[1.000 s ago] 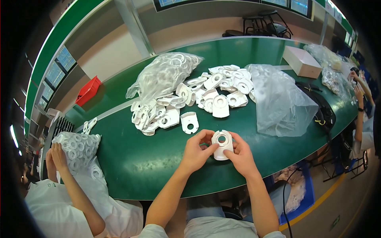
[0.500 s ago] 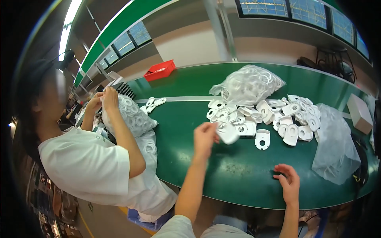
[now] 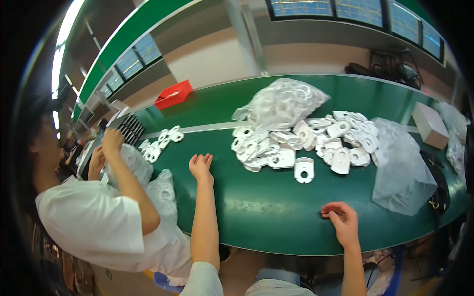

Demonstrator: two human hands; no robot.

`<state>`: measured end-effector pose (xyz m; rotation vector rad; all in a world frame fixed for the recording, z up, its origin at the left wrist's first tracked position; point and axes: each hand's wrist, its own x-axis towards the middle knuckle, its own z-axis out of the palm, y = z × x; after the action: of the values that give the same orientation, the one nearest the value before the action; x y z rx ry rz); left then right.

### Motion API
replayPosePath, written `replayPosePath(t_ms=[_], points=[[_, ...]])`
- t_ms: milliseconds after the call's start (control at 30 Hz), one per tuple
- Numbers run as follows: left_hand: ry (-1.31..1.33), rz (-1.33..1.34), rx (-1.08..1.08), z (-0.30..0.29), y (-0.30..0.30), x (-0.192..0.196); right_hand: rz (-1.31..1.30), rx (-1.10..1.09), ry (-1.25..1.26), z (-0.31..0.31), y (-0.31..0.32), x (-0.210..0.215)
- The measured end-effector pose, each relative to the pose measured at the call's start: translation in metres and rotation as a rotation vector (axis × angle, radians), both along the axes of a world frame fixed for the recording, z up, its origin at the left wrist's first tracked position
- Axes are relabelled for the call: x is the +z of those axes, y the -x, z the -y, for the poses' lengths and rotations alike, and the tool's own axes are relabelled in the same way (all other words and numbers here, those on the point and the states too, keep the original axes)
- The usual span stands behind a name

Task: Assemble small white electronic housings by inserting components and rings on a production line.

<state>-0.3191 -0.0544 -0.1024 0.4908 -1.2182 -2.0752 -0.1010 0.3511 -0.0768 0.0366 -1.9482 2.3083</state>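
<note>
White plastic parts point(image 3: 308, 140): lay heaped mid-table, beneath and beside the stuffed clear bag point(image 3: 289, 101); this heap looked unchanged.
Single part point(image 3: 304, 165): rested flat, just in front of the heap, as half a second earlier.
Side cluster point(image 3: 162, 143): a few similar white parts, near the co-worker; more of them showed than in the previous view.
Left hand point(image 3: 201, 170): released, fingers loosely bent above the table between cluster and heap; half a second before, it had gripped one part by the heap.
Right hand point(image 3: 343, 222): half curled near the front edge, much as before, nothing visible in its grasp; a second earlier both hands had held a part together.
Green table point(image 3: 266, 207): also bore a limp clear bag point(image 3: 402, 170), right of the heap, and a red bin point(image 3: 175, 100), far left.
Co-worker's hands point(image 3: 112, 142): raised close together; whether they held anything, I could not tell.
</note>
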Motion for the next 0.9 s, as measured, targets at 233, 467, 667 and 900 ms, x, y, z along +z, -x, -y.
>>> replayPosePath(t_ms=[233, 467, 667, 900], points=[[0.935, -0.143, -0.227, -0.162, -0.043, 0.047, -0.010, -0.021, 0.019, -0.013, -0.004, -0.006], [1.733, -0.313, -0.716, -0.253, -0.123, 0.034, 0.022, -0.024, 0.047, 0.002, -0.002, -0.006], [1.778, -0.350, -0.704, -0.262, -0.122, 0.022, -0.029, -0.057, -0.124, -0.003, -0.007, -0.004], [1.558, -0.404, -0.585, -0.250, -0.107, 0.027, -0.018, -0.079, -0.145, -0.004, -0.006, -0.005]])
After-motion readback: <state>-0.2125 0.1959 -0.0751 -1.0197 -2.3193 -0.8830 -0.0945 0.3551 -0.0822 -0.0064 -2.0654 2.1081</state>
